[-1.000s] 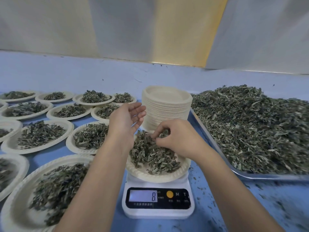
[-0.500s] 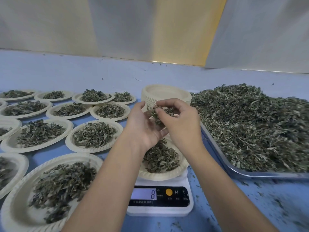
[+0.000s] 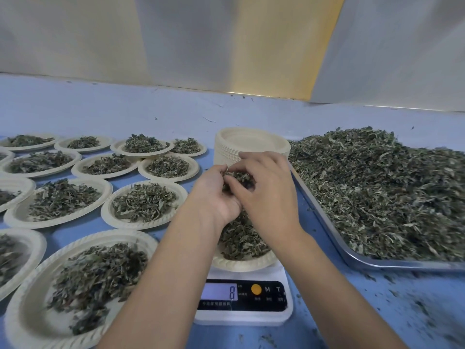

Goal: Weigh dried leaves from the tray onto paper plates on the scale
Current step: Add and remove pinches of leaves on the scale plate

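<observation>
Paper plate on the scale holds dried leaves; left hand and right hand grip a clump.

Bench: pale blue top, matte, spanning 9 o'clock to 3 o'clock and running back to the wall. Small dark marks and fine scratches show toward 12 o'clock.

The wall behind is made of flat panels.
- Left panel, 10 to 11 o'clock: cream-grey.
- Centre panel, 12 o'clock: grey, shaded.
- Narrow band, 1 o'clock: lit warm yellow.
- Right panel, 2 o'clock: pale grey, left edge slanted.

A thin bright seam runs along the wall foot below the yellow band. Lighting is soft and diffuse.
</observation>
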A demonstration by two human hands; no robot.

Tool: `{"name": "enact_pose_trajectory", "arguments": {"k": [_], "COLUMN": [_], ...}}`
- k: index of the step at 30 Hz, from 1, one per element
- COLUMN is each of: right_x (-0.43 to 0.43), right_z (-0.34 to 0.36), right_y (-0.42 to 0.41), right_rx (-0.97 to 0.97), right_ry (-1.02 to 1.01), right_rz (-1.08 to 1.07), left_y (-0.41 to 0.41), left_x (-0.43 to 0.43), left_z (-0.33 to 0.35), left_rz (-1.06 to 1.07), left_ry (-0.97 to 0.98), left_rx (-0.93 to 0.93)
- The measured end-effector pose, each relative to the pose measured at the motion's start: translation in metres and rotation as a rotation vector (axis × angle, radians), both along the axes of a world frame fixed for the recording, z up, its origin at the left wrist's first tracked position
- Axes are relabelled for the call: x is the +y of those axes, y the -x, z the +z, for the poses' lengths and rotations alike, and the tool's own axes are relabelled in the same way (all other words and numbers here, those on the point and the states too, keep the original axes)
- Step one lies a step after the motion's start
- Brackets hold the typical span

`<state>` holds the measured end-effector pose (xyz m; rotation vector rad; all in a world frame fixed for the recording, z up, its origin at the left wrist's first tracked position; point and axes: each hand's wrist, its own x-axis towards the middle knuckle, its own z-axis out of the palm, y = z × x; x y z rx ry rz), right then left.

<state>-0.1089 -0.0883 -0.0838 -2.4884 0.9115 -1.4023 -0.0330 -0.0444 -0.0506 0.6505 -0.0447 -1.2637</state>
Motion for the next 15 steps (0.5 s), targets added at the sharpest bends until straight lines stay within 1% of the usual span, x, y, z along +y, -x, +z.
{"name": "enact_pose_trajectory", "arguments": {"k": [3, 7, 9, 11, 13, 15], "right_x": [0.0, 0.0, 0.001, 0.001, 0.0, -0.003], "right_z": [0.001, 0.002, 0.004, 0.006, 0.007, 0.006], "right_y": [0.002, 0.004, 0.004, 0.004, 0.004, 0.005], "right_rx": [0.042, 0.051, -0.024, -0.156, -0.253, -0.254], "right_ry": [-0.042, -0.161, -0.266, -0.36, -0.416, -0.445], "right_rz": [0.007, 0.12, 0.213, 0.286, 0.296, 0.268], "left_y": [-0.005, -0.011, -0.013, -0.014, -0.018, -0.025], "left_x": [-0.003, -0.004, -0.004, -0.003, -0.002, 0.0], "left_z": [-0.002, -0.004, -0.004, -0.003, -0.003, -0.004], "left_rz": [-0.023, 0.013, 0.03, 0.058, 0.094, 0.112], "left_ry": [-0.021, -0.063, -0.051, -0.026, -0.036, -0.043], "left_rx": [-0.05, -0.101, -0.124, -0.105, -0.094, -0.088]}}
